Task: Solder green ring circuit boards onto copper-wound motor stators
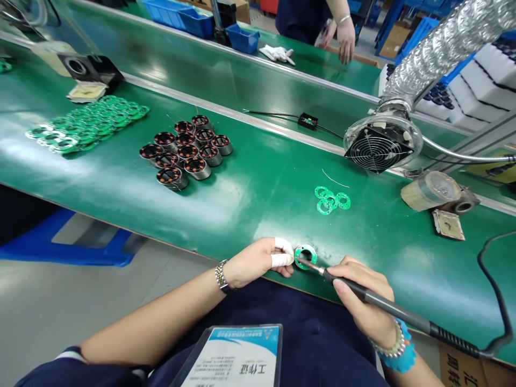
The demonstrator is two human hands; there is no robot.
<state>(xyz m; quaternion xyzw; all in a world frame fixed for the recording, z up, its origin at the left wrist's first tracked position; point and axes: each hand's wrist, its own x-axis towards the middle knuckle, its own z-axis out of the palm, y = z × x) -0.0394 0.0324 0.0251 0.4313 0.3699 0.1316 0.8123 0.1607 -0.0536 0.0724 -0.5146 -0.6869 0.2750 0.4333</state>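
My right hand (366, 290) is wrapped around the dark handle of a soldering iron (387, 305). The iron's tip rests at the left part of a ring-shaped green circuit board (309, 250) near the table's front edge. What lies under this board is mostly hidden. At the board's left rim, the white-wrapped fingertips of my left hand (264, 260) are pinched together; anything between them is too small to make out. Beyond the hands lie several loose green ring boards (329, 201) and a thin wire (334, 179).
Several copper-wound motor stators (187, 152) stand grouped left of centre, with rows of green boards (86, 124) farther left. A fume fan (374, 150) on a foil duct hangs at right, near a soldering-iron stand (463, 203) and sponge (448, 224). A co-worker's hand (345, 40) shows across the table.
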